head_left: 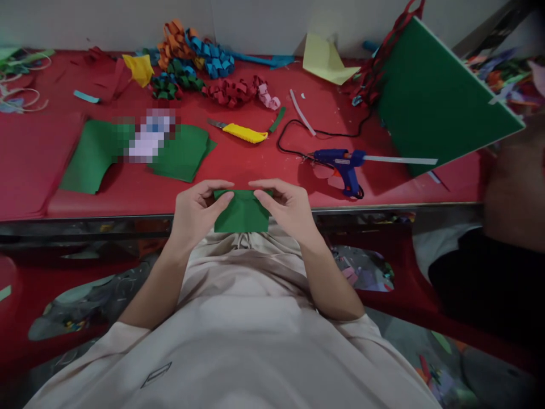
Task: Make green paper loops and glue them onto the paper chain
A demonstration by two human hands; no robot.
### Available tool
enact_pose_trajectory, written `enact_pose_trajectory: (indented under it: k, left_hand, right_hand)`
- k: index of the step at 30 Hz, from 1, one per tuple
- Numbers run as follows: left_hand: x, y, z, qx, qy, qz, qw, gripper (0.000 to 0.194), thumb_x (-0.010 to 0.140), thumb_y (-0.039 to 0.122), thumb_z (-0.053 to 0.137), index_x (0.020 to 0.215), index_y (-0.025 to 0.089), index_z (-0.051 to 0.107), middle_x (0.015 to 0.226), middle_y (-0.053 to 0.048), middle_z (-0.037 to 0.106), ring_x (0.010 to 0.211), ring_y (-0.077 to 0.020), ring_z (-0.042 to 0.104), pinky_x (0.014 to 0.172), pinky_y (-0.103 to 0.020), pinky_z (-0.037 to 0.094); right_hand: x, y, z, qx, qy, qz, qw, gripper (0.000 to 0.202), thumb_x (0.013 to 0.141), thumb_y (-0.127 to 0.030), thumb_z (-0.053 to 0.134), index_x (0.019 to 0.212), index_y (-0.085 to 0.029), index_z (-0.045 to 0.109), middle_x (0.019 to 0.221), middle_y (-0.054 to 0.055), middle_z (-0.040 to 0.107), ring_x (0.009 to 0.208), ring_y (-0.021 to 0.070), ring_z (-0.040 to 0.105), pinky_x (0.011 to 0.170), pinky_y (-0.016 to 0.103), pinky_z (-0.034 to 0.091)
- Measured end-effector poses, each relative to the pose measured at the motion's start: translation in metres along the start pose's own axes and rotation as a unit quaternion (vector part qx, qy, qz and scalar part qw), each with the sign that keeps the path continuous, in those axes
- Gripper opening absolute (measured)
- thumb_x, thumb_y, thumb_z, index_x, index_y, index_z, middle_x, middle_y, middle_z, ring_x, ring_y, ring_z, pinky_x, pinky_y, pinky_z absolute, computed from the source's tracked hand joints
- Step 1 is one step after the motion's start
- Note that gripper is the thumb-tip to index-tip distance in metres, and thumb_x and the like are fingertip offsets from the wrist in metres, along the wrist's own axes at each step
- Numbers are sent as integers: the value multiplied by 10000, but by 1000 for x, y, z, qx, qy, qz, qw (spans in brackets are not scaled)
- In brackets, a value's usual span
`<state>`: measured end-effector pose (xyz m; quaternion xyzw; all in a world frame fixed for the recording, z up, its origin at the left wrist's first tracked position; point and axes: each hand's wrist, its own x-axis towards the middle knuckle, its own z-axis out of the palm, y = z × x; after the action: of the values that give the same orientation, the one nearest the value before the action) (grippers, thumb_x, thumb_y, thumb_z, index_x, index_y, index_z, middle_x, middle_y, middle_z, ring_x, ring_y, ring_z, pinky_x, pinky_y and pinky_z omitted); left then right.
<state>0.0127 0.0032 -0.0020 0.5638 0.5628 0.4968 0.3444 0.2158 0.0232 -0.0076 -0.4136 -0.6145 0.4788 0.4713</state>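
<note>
A small piece of green paper [241,216] is held up at the table's front edge, above my lap. My left hand [198,211] pinches its upper left corner, thumb in front and fingers behind. On the upper right corner my right hand [289,207] has the same pinch. The top edge of the paper looks folded, with a faint crease near its middle. Beyond my hands lie a yellow utility knife [244,133] with its blade out and a blue glue gun [343,165] with a white glue stick in it.
Green paper sheets [183,152] lie left of the knife, partly under a blurred-out item. Curled paper chains [230,92] line the back. A green board [443,102] leans at the right, near another person's arm [515,182]. A black cord loops behind the glue gun.
</note>
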Motion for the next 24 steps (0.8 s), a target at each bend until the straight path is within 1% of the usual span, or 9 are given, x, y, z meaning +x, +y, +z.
enact_pose_trajectory:
  k: [2,6,11,16,18,21,24]
  left_hand:
    - [1,-1,0,-11,-7,-16,1000,287,828,400,788,1019,187,806,829,-45,747,698,-127,634,582,-196,473]
    - [2,-2,0,-35,-28,-53,998,318,800,445,816,968,175,819,861,-63,768,718,-140,653,598,-204,503]
    - [1,-4,1,-41,-17,-56,997,289,778,389,840,961,167,819,791,-53,759,675,-138,663,574,-199,521]
    - [-1,0,1,-40,-26,-53,997,294,780,369,833,990,165,816,811,-56,765,689,-141,681,599,-202,546]
    - [0,0,0,-41,-37,-58,997,302,775,379,835,991,169,818,827,-59,771,693,-144,684,604,-208,552]
    - [3,-1,1,-54,-58,-77,994,320,754,421,852,953,172,825,830,-65,779,694,-159,690,608,-229,563]
    - [6,-1,2,-47,-53,-79,994,325,746,451,855,901,167,827,807,-68,777,692,-170,691,598,-236,559]
  right_hand:
    - [1,2,2,-8,3,10,1000,289,882,-361,721,1123,-214,784,917,26,772,721,120,647,647,239,520]
    - [0,2,1,0,-9,26,1000,277,866,-315,734,1114,-203,783,875,18,766,716,113,648,658,233,526]
    - [1,2,2,-7,-14,33,999,248,850,-327,750,1058,-201,797,929,31,789,778,132,693,685,237,547]
    - [4,6,4,-27,10,31,999,190,830,-339,769,952,-202,819,852,25,791,728,135,686,649,237,535]
    - [4,6,5,-30,15,30,999,173,828,-325,766,939,-203,820,835,22,790,716,135,682,638,238,528]
    - [6,7,4,-35,17,27,999,152,856,-314,731,913,-204,818,851,25,796,752,143,697,677,248,536]
    - [7,7,3,-46,14,19,999,178,880,-341,710,919,-204,817,868,29,800,767,145,701,693,251,531]
